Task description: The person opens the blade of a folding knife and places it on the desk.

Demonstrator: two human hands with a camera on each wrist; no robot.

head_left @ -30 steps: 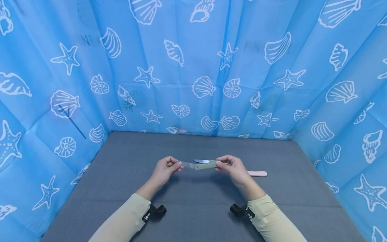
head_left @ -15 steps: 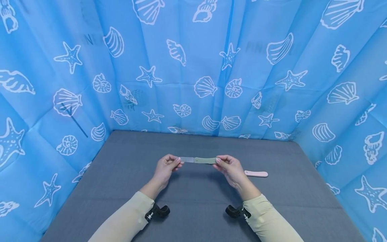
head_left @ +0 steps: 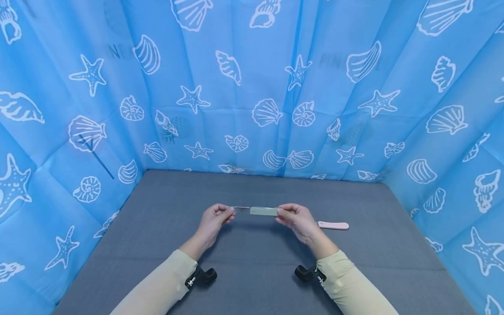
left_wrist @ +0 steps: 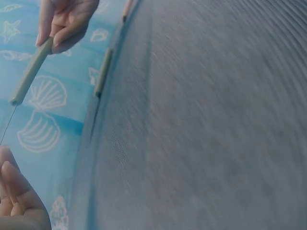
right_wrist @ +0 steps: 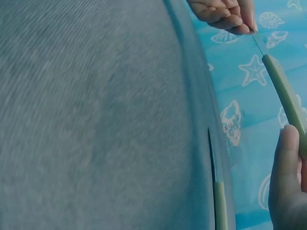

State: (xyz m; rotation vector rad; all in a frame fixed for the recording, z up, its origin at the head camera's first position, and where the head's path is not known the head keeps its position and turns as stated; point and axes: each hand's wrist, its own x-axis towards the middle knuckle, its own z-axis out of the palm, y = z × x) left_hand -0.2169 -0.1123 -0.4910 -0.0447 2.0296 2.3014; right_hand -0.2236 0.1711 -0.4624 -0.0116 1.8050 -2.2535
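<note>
Above the table, both hands hold a folding knife (head_left: 264, 211) with a pale green handle, its blade unfolded and turned edge-on in the head view. My left hand (head_left: 212, 222) pinches the blade's tip end between thumb and fingers. At the handle's far end, my right hand (head_left: 297, 222) grips with thumb and fingers. Behind it on the table lies a second green-handled knife (left_wrist: 104, 72) with its blade out, seen in both wrist views and mostly hidden in the head view. A pink-handled folding knife (head_left: 333, 225) lies right of my right hand, no blade showing.
The grey cloth-covered table (head_left: 252, 280) ends at a blue curtain (head_left: 244, 100) printed with shells and starfish, which closes off the back and both sides. Black wrist mounts (head_left: 202, 276) stick out inward from both sleeves.
The held knife has turned about its length: its blade's flat side faced the head camera half a second ago, and now its thin edge shows. Both hands keep their hold and shift slightly.
</note>
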